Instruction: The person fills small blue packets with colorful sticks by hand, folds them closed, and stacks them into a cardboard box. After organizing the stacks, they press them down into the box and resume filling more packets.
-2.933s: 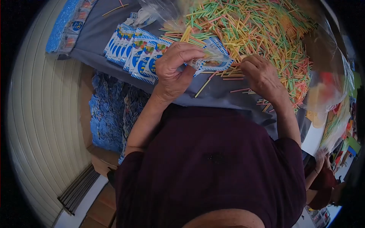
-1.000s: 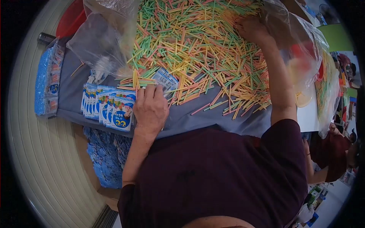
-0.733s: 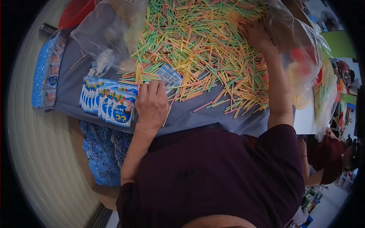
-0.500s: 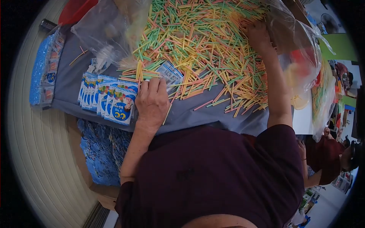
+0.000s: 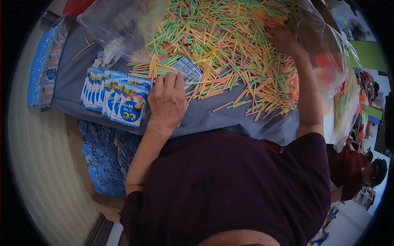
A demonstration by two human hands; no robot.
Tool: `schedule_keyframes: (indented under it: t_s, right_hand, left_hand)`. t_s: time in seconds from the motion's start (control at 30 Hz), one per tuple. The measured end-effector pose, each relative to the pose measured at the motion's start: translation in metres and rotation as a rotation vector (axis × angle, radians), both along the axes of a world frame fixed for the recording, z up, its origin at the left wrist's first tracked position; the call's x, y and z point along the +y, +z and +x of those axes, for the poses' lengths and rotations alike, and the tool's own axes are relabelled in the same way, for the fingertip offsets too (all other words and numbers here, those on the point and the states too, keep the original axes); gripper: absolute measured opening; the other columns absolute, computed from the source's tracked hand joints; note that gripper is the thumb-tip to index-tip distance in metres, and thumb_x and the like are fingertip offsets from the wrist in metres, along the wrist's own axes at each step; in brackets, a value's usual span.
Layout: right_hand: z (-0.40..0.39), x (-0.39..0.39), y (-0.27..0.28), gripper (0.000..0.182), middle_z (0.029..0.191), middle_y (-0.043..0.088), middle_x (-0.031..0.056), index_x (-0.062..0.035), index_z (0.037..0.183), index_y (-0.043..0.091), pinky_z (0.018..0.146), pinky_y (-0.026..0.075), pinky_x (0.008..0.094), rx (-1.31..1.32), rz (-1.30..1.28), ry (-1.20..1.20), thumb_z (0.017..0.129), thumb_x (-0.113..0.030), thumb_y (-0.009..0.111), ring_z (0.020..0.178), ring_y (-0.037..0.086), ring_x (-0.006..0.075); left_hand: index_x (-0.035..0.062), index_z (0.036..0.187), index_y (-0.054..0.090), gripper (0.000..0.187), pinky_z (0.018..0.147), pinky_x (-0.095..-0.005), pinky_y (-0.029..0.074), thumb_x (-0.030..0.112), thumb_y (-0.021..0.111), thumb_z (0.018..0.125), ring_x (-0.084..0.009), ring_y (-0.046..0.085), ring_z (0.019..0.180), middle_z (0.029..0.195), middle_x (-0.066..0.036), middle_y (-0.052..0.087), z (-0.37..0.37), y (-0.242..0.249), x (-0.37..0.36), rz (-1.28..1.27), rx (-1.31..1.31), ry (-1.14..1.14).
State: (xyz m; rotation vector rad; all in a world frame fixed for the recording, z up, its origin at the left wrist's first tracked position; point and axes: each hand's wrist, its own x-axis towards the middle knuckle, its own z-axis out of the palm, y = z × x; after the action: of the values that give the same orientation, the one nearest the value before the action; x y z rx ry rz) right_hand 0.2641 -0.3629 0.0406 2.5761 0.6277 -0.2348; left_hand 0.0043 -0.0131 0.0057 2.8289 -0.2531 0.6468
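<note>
Grey worktop (image 5: 209,117), stick pile (image 5: 230,49) | left hand (image 5: 168,98) by its near edge, fingers bunched, hold unclear | right hand (image 5: 286,41) atop it, fingers parted: light touch advisable

Left hand (image 5: 167,99) beside fanned packets (image 5: 125,102); right hand (image 5: 286,40) at far straw pile (image 5: 221,45).

Pale ribbed wall (image 5: 35,147), red object (image 5: 77,5) at top edge, round fan (image 5: 356,28), another person (image 5: 348,169) in dark red
</note>
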Motion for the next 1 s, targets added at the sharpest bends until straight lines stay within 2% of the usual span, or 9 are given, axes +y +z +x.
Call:
schedule_keyframes:
  t_s: [0.07, 0.17, 0.3, 0.4, 0.47, 0.77, 0.8, 0.87, 1.0]
  right_hand:
    - [0.035, -0.050, -0.039, 0.037, 0.123, 0.061, 0.0168, -0.0095, 0.128, 0.057, 0.099, 0.042, 0.0592, -0.095, 0.441, 0.249, 0.093, -0.020, 0.057, 0.124, 0.052, 0.0369]
    - [0.025, -0.025, -0.025, 0.038, 0.119, 0.062, 0.0184, -0.0095, 0.129, 0.055, 0.095, 0.045, 0.0536, 0.000, 0.247, 0.056, 0.092, -0.016, 0.058, 0.115, 0.055, 0.0388]
    - [0.007, -0.020, -0.027, 0.034, 0.117, 0.061, 0.0196, -0.0081, 0.124, 0.056, 0.090, 0.044, 0.0567, -0.175, 0.212, 0.181, 0.091, -0.014, 0.058, 0.111, 0.055, 0.0403]
    - [0.001, -0.012, -0.023, 0.028, 0.121, 0.059, 0.0225, -0.0058, 0.119, 0.056, 0.088, 0.043, 0.0571, -0.117, 0.197, 0.029, 0.091, -0.010, 0.057, 0.111, 0.056, 0.0396]
    - [0.003, -0.024, -0.038, 0.025, 0.115, 0.063, 0.0238, -0.0045, 0.116, 0.055, 0.086, 0.043, 0.0567, -0.420, 0.381, 0.298, 0.091, -0.010, 0.058, 0.105, 0.060, 0.0414]
    - [-0.016, -0.012, -0.002, 0.026, 0.080, 0.069, 0.0194, -0.0053, 0.120, 0.053, 0.058, 0.047, 0.0474, -0.429, 0.889, 0.173, 0.100, -0.021, 0.056, 0.068, 0.063, 0.0418]
    - [-0.014, -0.014, -0.003, 0.026, 0.080, 0.069, 0.0194, -0.0053, 0.120, 0.053, 0.058, 0.047, 0.0474, -0.429, 0.891, 0.170, 0.100, -0.021, 0.056, 0.068, 0.063, 0.0418]
    - [-0.003, -0.016, -0.007, 0.032, 0.097, 0.065, 0.0273, -0.0015, 0.117, 0.055, 0.074, 0.046, 0.0556, -0.272, 0.847, 0.035, 0.098, -0.027, 0.057, 0.094, 0.061, 0.0476]
    - [0.000, -0.011, -0.019, 0.036, 0.101, 0.064, 0.0278, 0.0006, 0.109, 0.057, 0.078, 0.046, 0.0543, -0.144, 0.906, 0.084, 0.097, -0.033, 0.059, 0.099, 0.061, 0.0456]
  left_hand:
    - [-0.0012, 0.097, 0.067, 0.025, 0.071, -0.0357, 0.052, 0.003, 0.065, 0.073, -0.0273, 0.059, 0.084, 0.092, -0.010, 0.059, 0.002, -0.002, 0.000, 0.008, 0.009, 0.001]
    - [-0.0001, 0.094, 0.067, 0.020, 0.070, -0.0360, 0.052, 0.004, 0.065, 0.074, -0.0276, 0.059, 0.083, 0.091, -0.010, 0.059, 0.005, -0.005, -0.001, 0.018, -0.027, 0.016]
    - [0.0009, 0.091, 0.066, 0.017, 0.069, -0.0364, 0.051, 0.004, 0.064, 0.074, -0.0278, 0.059, 0.082, 0.089, -0.010, 0.058, 0.005, -0.007, 0.002, -0.048, -0.052, 0.011]
    - [0.0012, 0.090, 0.066, 0.017, 0.068, -0.0365, 0.052, 0.003, 0.064, 0.073, -0.0279, 0.059, 0.082, 0.088, -0.010, 0.058, 0.003, -0.007, 0.002, -0.066, -0.101, 0.007]
    - [0.0012, 0.089, 0.065, 0.017, 0.067, -0.0365, 0.052, 0.004, 0.065, 0.072, -0.0278, 0.059, 0.081, 0.088, -0.010, 0.058, 0.001, -0.005, 0.001, -0.069, -0.127, 0.007]
    - [0.0018, 0.080, 0.060, 0.015, 0.063, -0.0358, 0.054, 0.004, 0.068, 0.067, -0.0283, 0.061, 0.080, 0.086, -0.012, 0.057, -0.001, 0.004, -0.004, 0.016, 0.047, -0.019]
    - [0.0018, 0.080, 0.060, 0.015, 0.063, -0.0357, 0.055, 0.005, 0.068, 0.068, -0.0281, 0.061, 0.080, 0.085, -0.012, 0.057, -0.001, 0.005, -0.004, 0.019, 0.050, -0.022]
    - [0.0018, 0.080, 0.060, 0.015, 0.062, -0.0355, 0.055, 0.005, 0.068, 0.068, -0.0280, 0.061, 0.080, 0.085, -0.012, 0.057, 0.000, 0.006, -0.004, 0.026, 0.053, -0.022]
    - [0.0017, 0.079, 0.060, 0.012, 0.060, -0.0356, 0.055, 0.004, 0.067, 0.069, -0.0277, 0.062, 0.080, 0.084, -0.012, 0.057, 0.002, 0.004, -0.004, 0.020, 0.035, -0.007]
